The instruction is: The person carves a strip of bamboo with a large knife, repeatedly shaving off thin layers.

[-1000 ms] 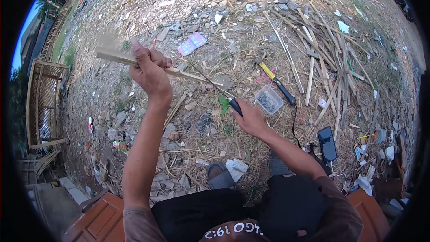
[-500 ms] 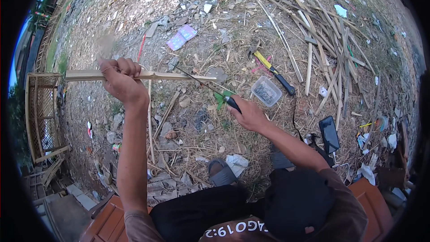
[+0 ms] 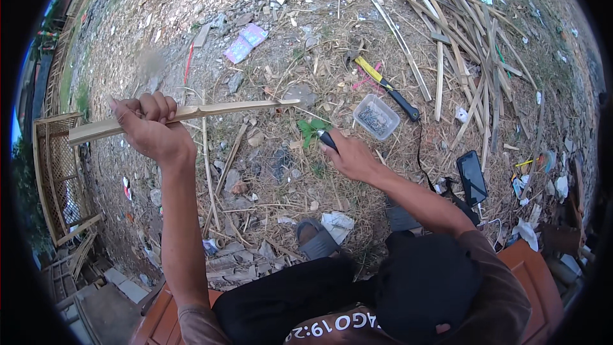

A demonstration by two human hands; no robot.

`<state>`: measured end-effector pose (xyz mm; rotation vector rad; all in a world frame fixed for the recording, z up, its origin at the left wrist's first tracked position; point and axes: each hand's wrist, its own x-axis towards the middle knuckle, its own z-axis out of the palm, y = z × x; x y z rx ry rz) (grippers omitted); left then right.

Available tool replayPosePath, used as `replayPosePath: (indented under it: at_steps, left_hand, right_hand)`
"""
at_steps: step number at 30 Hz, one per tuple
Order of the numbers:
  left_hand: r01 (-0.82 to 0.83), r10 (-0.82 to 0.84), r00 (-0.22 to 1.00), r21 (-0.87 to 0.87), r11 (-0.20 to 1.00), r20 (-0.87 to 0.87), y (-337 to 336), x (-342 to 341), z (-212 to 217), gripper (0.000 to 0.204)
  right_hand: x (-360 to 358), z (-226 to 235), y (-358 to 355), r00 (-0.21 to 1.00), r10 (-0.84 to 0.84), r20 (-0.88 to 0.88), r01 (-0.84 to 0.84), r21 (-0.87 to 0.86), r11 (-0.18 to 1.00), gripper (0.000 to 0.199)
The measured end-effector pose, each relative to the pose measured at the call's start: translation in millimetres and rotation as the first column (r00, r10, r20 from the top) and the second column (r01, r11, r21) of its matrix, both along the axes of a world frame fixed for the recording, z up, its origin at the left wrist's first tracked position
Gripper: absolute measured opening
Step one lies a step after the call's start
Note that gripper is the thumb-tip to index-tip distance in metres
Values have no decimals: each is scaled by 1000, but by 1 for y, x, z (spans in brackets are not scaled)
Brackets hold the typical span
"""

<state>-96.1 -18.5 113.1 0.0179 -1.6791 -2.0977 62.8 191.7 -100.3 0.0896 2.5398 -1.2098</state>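
My left hand point(image 3: 156, 131) is closed round a pale wooden strip point(image 3: 233, 108), held up over the ground with its wide end out to the left. A notch shows in the strip's upper edge just right of my fingers, and past it the strip runs thinner to the right. My right hand point(image 3: 356, 157) grips a knife point(image 3: 328, 140) by its black handle. The knife's thin blade slants up and left to the strip's right end, where the two meet or overlap; whether they touch I cannot tell.
A yellow-and-black hammer point(image 3: 385, 87) lies beyond my right hand, beside a clear plastic tub point(image 3: 377, 117) of nails. Many wooden strips point(image 3: 476, 70) are heaped at the far right. A black phone point(image 3: 471, 177) lies near my right forearm. A lattice wooden frame point(image 3: 59, 179) stands at the left.
My left hand has moved left and the strip has tilted, its wide end lower. The blade crosses nearer the strip's right tip. My right hand has barely moved.
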Motion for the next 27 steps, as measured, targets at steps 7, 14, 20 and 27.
replayPosePath:
  at_steps: [7, 14, 20, 27]
  left_hand:
    - [-33, 33, 999, 8, 999, 8, -7, -6, 0, 44]
    - [-82, 83, 996, -22, 996, 32, -1, -1, 3, 46]
    - [29, -29, 1000, -11, 1000, -11, 5, 7, 0, 45]
    - [3, -4, 1000, -74, 997, -14, 3, 4, -1, 46]
  right_hand:
    - [-4, 8, -17, 988, -39, -150, 32, -52, 998, 30]
    - [-6, -3, -4, 993, -45, -111, 33, -111, 993, 27]
    - [-6, 22, -20, 972, 47, -228, -87, -165, 982, 27]
    - [-11, 18, -18, 997, -67, 31, 71, -136, 988, 28]
